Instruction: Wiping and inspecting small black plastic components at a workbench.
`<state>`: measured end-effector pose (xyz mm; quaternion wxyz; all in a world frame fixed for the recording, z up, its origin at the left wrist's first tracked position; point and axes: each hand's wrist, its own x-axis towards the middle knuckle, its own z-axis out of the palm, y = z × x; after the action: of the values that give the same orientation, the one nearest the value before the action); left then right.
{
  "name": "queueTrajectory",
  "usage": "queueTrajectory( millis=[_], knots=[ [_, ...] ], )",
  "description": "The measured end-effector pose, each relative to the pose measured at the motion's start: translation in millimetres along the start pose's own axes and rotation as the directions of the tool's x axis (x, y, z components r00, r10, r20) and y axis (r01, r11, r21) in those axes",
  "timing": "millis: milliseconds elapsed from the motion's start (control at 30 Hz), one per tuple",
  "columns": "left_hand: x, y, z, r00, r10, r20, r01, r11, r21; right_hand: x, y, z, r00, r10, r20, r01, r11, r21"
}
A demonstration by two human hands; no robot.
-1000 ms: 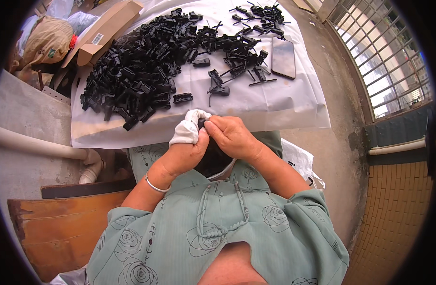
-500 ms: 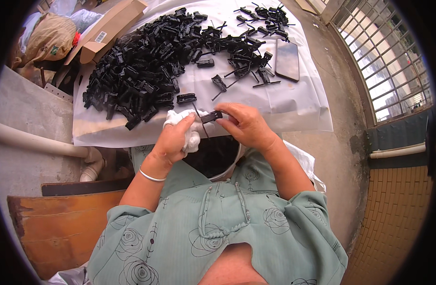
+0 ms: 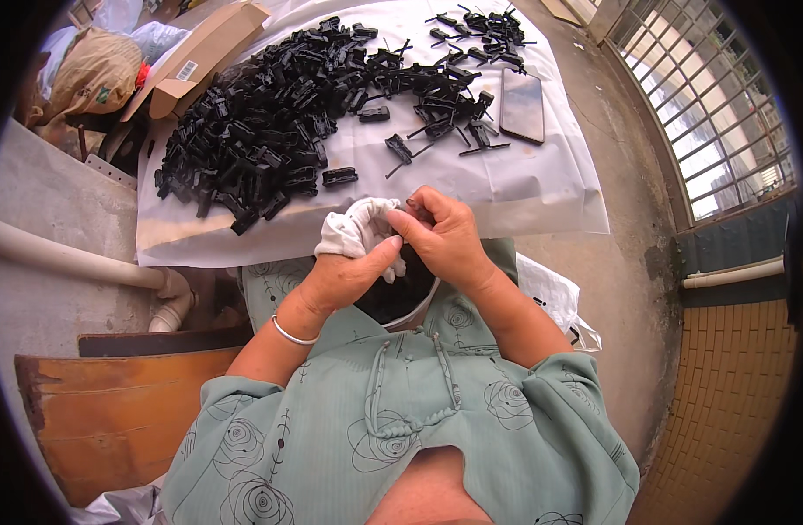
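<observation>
Clutching white cloth (image 3: pixel 356 229) in left hand (image 3: pixel 347 278), right hand (image 3: pixel 445 238) at its edge, right grip unclear

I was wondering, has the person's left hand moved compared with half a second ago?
Yes: the left hand has moved rightward and slightly toward the person's body, judged against the white sheet on the table.

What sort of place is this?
Likely a makeshift workspace at a home or yard: black plastic parts heaped on a white sheet, a metal grille and a pale pipe along a grey wall.
</observation>
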<state>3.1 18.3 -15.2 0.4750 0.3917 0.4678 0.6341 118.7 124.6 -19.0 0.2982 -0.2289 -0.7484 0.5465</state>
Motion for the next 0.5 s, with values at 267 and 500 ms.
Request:
queueTrajectory(
  millis=[267,500],
  knots=[
    [-1,-3,4,0.989,-0.016,-0.144,0.057,0.958,0.281,-12,-6,-12,0.971,-0.142,0.192,0.165,0.98,-0.111],
    [5,-13,6,0.899,0.439,0.002,-0.287,0.583,0.76,-16,20,6,0.995,0.013,0.099,-0.021,0.996,0.082]
  ],
)
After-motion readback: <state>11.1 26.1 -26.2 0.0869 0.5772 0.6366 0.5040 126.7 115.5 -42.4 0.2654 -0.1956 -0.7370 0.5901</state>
